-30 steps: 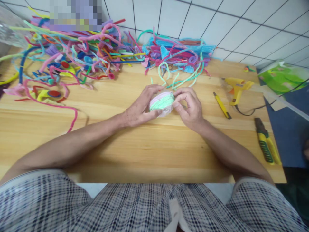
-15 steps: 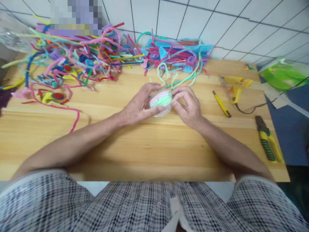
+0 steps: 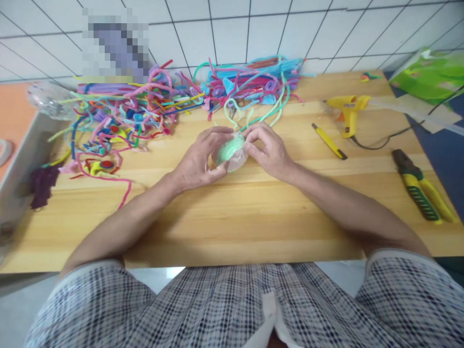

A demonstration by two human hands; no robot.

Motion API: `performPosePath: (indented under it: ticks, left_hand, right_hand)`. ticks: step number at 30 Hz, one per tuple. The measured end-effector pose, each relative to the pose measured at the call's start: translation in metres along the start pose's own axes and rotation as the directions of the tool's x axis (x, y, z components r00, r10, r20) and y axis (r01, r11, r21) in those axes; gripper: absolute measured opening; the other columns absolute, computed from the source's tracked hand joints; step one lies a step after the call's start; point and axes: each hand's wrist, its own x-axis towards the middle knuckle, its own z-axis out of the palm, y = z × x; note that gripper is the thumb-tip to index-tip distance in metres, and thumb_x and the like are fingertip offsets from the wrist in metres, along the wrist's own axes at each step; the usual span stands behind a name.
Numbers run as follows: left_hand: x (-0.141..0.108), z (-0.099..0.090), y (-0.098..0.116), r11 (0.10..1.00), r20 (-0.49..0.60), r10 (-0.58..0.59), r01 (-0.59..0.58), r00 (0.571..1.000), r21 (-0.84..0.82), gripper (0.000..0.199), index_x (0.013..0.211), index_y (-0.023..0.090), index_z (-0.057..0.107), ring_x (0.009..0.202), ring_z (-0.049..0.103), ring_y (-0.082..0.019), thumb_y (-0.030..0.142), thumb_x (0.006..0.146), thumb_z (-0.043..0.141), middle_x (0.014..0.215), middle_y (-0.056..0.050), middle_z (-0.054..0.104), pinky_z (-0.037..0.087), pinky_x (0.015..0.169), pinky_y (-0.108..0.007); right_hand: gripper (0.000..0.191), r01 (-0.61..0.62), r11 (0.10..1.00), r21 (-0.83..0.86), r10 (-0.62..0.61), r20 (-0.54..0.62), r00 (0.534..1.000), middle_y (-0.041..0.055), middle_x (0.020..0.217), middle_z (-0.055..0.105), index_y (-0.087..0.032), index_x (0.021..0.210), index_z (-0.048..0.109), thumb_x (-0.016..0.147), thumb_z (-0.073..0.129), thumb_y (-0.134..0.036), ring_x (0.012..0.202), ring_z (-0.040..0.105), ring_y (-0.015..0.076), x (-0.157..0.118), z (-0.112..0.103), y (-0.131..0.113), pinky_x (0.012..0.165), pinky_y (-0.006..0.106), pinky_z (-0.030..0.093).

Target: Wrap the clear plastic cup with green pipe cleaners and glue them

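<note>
A small round piece (image 3: 232,149) wound with mint-green fuzzy strands, with a clear, pinkish-white part showing at its lower side, is held just above the wooden table (image 3: 232,217). My left hand (image 3: 203,157) curls around its left side, thumb below and fingers over the top. At its right edge, the thumb and index finger of my right hand (image 3: 268,147) are pinched together; what exactly lies between those tips is partly hidden. Loose mint-green pipe cleaners (image 3: 282,104) lie just beyond my hands, some ending behind the right fingers.
A heap of colourful pipe cleaners (image 3: 145,106) spreads along the back left, with bundles (image 3: 253,72) beside it. To the right lie a yellow utility knife (image 3: 329,141), a yellow glue gun (image 3: 348,113) with its cord, and pliers (image 3: 416,186). A tiled wall (image 3: 228,29) stands behind.
My view has shifted, showing more of the table's left side. The round piece has turned in my hands, with more of its green strands facing up. Both hands keep their hold.
</note>
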Motion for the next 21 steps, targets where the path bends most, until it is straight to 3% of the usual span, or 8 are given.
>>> performPosePath:
  ticks: [7,14,21]
  left_hand:
    - [0.006,-0.008,0.012,0.995,0.025,-0.029,0.026,0.999,0.099,0.047,0.143,0.023,0.065,0.139,0.076,-0.033,0.033,0.098,0.073,0.150,-0.015,0.076,0.063,0.120,-0.054]
    - [0.006,-0.003,0.016,0.981,-0.007,0.036,-0.034,0.999,0.191,0.047,0.139,0.021,0.062,0.133,0.079,-0.031,0.026,0.093,0.069,0.147,-0.016,0.079,0.068,0.110,-0.048]
    - [0.002,-0.001,0.013,0.990,0.010,0.043,-0.044,0.999,0.136,0.046,0.140,0.023,0.059,0.141,0.074,-0.032,0.020,0.094,0.064,0.152,-0.017,0.074,0.065,0.116,-0.052]
  right_hand:
    - [0.027,0.005,1.000,0.005,-0.006,0.031,1.000,0.0074,0.116,0.077,-0.028,0.101,0.062,0.114,0.065,-0.052,0.117,0.072,0.0271,0.000,0.001,0.000,0.107,0.050,0.058]
    - [0.029,0.004,1.000,-0.011,-0.004,0.040,0.999,0.0081,0.116,0.078,-0.029,0.101,0.062,0.115,0.061,-0.054,0.117,0.073,0.0276,0.000,0.001,-0.002,0.107,0.051,0.060]
    - [0.025,-0.005,1.000,-0.018,0.005,0.032,0.999,0.0092,0.119,0.078,-0.029,0.103,0.063,0.115,0.064,-0.051,0.119,0.074,0.0283,-0.001,0.000,-0.006,0.108,0.052,0.061]
